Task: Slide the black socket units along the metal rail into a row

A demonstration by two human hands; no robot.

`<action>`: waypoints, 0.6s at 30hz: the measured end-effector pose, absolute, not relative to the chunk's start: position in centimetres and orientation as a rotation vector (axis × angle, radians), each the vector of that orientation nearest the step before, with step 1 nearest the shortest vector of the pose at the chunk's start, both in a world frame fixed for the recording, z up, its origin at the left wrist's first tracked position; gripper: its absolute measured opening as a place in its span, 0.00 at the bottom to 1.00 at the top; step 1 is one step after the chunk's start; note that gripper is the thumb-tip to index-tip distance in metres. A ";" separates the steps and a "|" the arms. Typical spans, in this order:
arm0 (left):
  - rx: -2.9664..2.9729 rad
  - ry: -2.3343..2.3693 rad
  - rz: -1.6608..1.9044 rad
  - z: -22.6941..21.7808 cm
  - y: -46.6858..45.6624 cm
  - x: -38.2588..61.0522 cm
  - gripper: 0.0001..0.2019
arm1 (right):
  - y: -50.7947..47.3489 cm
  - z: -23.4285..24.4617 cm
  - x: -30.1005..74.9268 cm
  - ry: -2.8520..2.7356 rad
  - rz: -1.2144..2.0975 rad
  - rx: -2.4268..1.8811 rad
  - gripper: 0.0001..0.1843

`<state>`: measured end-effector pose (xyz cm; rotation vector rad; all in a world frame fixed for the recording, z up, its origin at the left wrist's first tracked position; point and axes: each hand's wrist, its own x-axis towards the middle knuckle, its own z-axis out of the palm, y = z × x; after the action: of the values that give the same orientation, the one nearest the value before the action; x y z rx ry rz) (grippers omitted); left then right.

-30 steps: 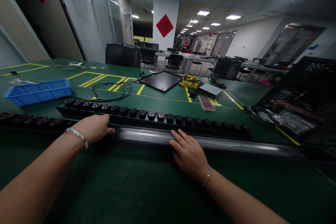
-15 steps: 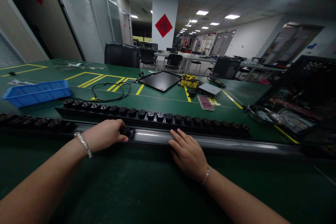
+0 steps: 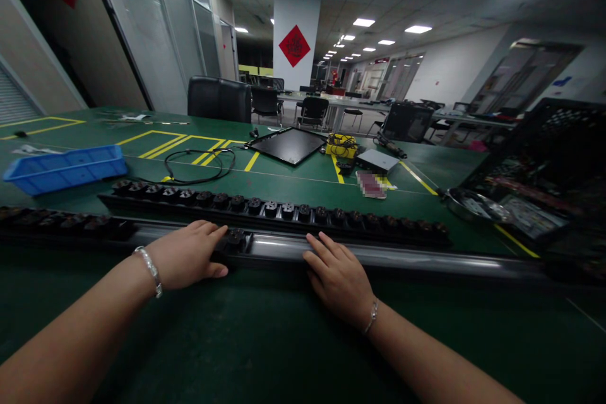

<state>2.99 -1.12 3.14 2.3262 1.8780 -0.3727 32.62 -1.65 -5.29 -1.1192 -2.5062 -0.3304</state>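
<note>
A long metal rail lies across the green table in front of me. My left hand rests on the rail with its fingers stretched toward a black socket module seated in the rail, its fingertips touching the module. My right hand lies flat on the rail to the right, fingers spread, holding nothing. Behind the rail runs a long black power strip with several sockets. Another row of black sockets sits at the left end of the rail.
A blue plastic bin stands at the left. A black cable, a dark flat panel, a yellow box and a grey device lie farther back. A black crate with parts is at the right.
My left hand slid to the right along the rail, pushing a black socket module with it, then opened its fingers. My right hand stayed in place.
</note>
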 end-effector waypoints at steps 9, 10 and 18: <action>2.370 1.827 -0.528 1.6 -1.7 5.0 0.43 | -1.7 -5.3 32.6 -2.507 -0.334 -1.117 0.14; 2.364 1.830 -0.545 1.5 -1.9 5.4 0.44 | -1.7 -5.3 32.6 -2.507 -0.333 -1.119 0.14; 2.378 1.981 -0.597 1.2 -3.1 7.9 0.41 | -1.6 -5.4 32.6 -2.509 -0.336 -1.120 0.14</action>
<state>7.94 -3.08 1.22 2.3784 1.9814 -0.5966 32.61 -1.63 -5.36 -1.1197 -2.5087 -0.3356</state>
